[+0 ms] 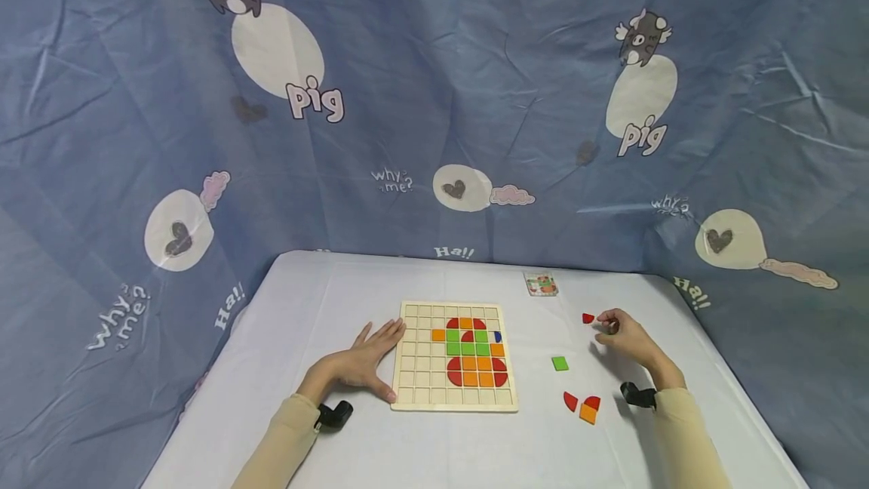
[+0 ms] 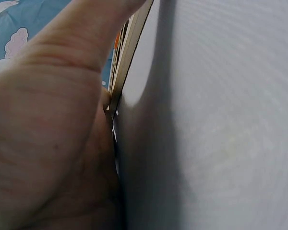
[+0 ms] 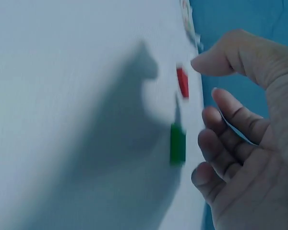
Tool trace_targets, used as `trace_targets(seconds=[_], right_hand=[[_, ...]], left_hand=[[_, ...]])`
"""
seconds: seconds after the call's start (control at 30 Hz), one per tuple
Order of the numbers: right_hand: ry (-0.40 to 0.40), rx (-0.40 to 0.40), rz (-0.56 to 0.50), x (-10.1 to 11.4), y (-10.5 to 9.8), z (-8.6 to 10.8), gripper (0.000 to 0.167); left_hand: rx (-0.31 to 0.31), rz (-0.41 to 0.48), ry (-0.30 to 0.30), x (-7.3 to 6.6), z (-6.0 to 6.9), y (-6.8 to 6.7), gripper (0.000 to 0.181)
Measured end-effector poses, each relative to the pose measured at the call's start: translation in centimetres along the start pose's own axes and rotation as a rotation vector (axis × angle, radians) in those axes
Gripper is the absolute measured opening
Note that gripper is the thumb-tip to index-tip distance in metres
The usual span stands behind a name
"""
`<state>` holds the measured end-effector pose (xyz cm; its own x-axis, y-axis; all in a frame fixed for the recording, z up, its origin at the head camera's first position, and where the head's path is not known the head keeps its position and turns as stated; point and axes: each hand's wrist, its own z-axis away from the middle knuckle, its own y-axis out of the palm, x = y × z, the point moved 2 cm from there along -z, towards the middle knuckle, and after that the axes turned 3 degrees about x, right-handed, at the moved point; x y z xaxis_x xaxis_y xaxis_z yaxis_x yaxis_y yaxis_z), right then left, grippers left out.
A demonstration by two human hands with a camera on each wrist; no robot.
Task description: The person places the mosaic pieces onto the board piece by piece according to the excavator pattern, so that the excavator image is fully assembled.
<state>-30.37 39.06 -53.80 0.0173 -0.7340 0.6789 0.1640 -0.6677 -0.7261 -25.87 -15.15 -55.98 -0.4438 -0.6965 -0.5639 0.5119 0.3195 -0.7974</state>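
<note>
My left hand (image 1: 360, 359) lies spread at the left edge of a wooden grid board (image 1: 421, 397), thumb and fingers touching its rim. Its palm and the board's side edge (image 2: 129, 48) fill part of the left wrist view. Red, orange, green and blue flat pieces sit in the board's cells, among them a blue piece (image 1: 498, 336) near the right edge. My right hand (image 1: 627, 338) hovers above the table with thumb and fingers apart, holding nothing. Nearest to it is a red quarter-round piece (image 1: 588, 318). A green square piece (image 3: 178, 144) also lies near that hand.
A small pattern card (image 1: 541, 284) lies behind the board to the right. Nearer the front right are a red piece (image 1: 571, 401), another red piece (image 1: 593, 402) and an orange square (image 1: 588, 414). A blue printed curtain (image 1: 407, 96) hangs behind the white table (image 1: 448, 451).
</note>
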Motion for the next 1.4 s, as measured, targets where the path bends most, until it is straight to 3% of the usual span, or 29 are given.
trace_targets(seconds=[0.33,0.57,0.87,1.07,1.4], right_hand=[[0.035,-0.018,0.085,-3.1,-1.5,0.8,0.048],[0.015,-0.024,0.112,-2.8,-1.6,0.6,0.035],[0.102,-0.046,0.149,-1.6,-0.6,0.6,0.032],[0.045,-0.045,0.149,1.4,1.5,0.1,0.033],[-0.142,0.026,0.129,10.6,6.9,-1.4,0.024]], left_hand=[[-0.001,-0.001,0.006,0.0,0.0,-0.1,0.133],[-0.004,0.005,0.005,0.1,-0.1,-0.1,0.133],[-0.006,0.008,0.005,0.0,0.0,-0.1,0.133],[-0.006,0.005,0.004,0.0,0.1,-0.1,0.133],[-0.004,0.005,-0.005,0.0,0.1,-0.1,0.133]])
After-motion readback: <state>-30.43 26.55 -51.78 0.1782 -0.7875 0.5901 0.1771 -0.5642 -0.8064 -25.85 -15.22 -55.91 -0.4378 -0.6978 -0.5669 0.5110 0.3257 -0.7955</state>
